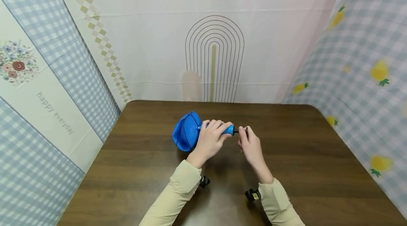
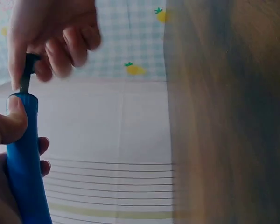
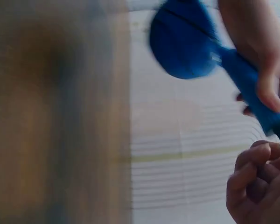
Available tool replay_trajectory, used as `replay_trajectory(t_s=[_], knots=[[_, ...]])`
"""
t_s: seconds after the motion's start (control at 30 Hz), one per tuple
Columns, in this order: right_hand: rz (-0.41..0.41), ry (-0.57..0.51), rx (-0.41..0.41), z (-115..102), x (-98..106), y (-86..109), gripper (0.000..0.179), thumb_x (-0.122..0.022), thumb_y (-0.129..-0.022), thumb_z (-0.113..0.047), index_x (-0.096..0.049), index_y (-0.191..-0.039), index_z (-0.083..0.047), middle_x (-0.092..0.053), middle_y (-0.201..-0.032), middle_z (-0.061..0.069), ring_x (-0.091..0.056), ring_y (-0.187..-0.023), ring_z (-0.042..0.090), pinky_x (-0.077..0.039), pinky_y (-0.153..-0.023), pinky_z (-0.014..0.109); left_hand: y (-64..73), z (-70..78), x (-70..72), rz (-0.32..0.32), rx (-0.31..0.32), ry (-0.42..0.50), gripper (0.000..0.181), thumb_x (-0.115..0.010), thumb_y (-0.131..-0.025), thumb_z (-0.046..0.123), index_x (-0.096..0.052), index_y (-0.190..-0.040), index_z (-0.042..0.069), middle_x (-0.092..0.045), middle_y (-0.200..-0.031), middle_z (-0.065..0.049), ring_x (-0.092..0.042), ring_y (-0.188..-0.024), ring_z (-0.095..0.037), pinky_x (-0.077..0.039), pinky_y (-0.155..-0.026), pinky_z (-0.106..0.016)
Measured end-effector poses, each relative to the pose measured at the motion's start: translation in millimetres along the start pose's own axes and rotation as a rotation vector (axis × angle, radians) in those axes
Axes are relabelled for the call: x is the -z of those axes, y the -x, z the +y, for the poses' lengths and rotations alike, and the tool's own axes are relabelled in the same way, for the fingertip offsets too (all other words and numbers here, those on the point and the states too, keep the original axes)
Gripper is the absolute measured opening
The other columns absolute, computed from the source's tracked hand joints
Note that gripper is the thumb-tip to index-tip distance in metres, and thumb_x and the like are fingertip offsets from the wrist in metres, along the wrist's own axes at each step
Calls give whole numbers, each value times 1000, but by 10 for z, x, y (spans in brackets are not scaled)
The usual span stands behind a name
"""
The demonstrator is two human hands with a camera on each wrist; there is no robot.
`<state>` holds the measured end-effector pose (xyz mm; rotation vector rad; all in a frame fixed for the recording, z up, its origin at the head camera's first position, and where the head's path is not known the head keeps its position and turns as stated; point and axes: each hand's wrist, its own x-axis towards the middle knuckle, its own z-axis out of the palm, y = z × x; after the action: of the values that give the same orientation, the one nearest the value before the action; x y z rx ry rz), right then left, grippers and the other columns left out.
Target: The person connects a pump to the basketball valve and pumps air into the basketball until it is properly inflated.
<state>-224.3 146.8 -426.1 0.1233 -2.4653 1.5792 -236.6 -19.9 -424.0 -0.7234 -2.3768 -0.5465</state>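
A blue ball (image 1: 187, 132) with black seam lines, dented and partly deflated, is at the left end of a blue hand pump (image 1: 228, 130). My left hand (image 1: 210, 140) grips the pump's barrel, its thumb lying along the tube in the left wrist view. At the other end, my right hand (image 1: 252, 148) holds the black handle (image 2: 31, 60), with a short stretch of rod showing between handle and barrel. In the right wrist view a thin silvery piece joins the pump to the ball (image 3: 182, 42); how deep it sits cannot be seen.
A brown wooden table (image 1: 133, 176) lies beneath both hands. Behind it hangs a pale curtain (image 1: 152, 49) with an arch pattern, and checked cloths (image 1: 356, 88) flank the sides. Black wrist cameras (image 1: 252, 195) are strapped near both sleeves.
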Motion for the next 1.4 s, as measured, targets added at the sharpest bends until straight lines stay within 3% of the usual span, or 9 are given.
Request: replay_trajectory(t_s=[0.13, 0.3, 0.5, 0.7, 0.83, 1.03, 1.17, 1.27, 1.4], knots=[[95, 144, -1, 30, 130, -6, 42, -44, -101, -45, -53, -84, -8, -50, -64, 0, -47, -53, 11, -38, -52, 27, 91, -92, -25, -36, 53, 74, 35, -59, -95, 33, -62, -127, 21, -67, -106, 2, -59, -102, -16, -40, -99, -43], [153, -34, -87, 137, 242, 19, 41, -40, -104, -38, -45, -80, -5, -45, -55, -1, -44, -43, 10, -40, -46, 25, 189, -168, -43, -15, 90, 64, 32, -62, -93, 31, -64, -124, 22, -68, -103, 3, -59, -99, -16, -39, -96, -42], [-23, -305, -119, 97, -36, 44, 27, -34, -106, -26, -36, -90, -5, -40, -56, 1, -39, -44, 9, -40, -44, 24, 155, -84, -84, 9, 54, 40, 32, -62, -93, 33, -65, -122, 20, -68, -102, 1, -59, -99, -18, -40, -95, -43], [-116, -59, -72, 82, -130, 63, 37, -39, -104, -41, -46, -95, -6, -47, -61, 2, -47, -46, 12, -43, -48, 27, 230, -67, -123, -5, 78, 100, 33, -62, -93, 32, -64, -123, 20, -68, -103, 2, -59, -98, -16, -40, -95, -42], [-33, -35, -86, 163, 9, 82, 41, -42, -102, -43, -51, -94, -4, -48, -60, -1, -50, -47, 13, -43, -49, 26, 299, -131, -120, -10, 93, 98, 33, -63, -92, 32, -64, -124, 21, -69, -103, 3, -59, -98, -16, -40, -95, -43], [194, -276, -103, 176, 84, 102, 33, -40, -105, -31, -41, -85, -4, -39, -56, -3, -38, -44, 7, -37, -44, 22, 280, -152, -106, 26, 114, 106, 32, -65, -91, 30, -65, -122, 22, -69, -103, 1, -59, -99, -18, -39, -96, -44], [143, -357, -68, 90, -147, 130, 24, -37, -105, -24, -39, -92, -4, -41, -58, -1, -39, -44, 6, -37, -43, 22, 256, -60, -134, 68, 95, 112, 30, -64, -91, 30, -65, -120, 20, -69, -102, 0, -60, -98, -19, -40, -94, -44], [41, -284, -39, 63, -281, 151, 25, -38, -106, -25, -41, -95, -3, -42, -58, 1, -41, -44, 8, -39, -43, 23, 271, 0, -158, 89, 76, 117, 30, -65, -91, 29, -66, -119, 19, -69, -101, 0, -60, -96, -19, -41, -92, -43], [15, 24, 13, 76, -256, 154, 28, -42, -104, -33, -50, -98, -6, -45, -61, 2, -43, -49, 11, -38, -48, 26, 297, -1, -154, 91, 57, 100, 32, -66, -90, 28, -67, -120, 19, -70, -102, 1, -61, -96, -18, -42, -91, -42]])
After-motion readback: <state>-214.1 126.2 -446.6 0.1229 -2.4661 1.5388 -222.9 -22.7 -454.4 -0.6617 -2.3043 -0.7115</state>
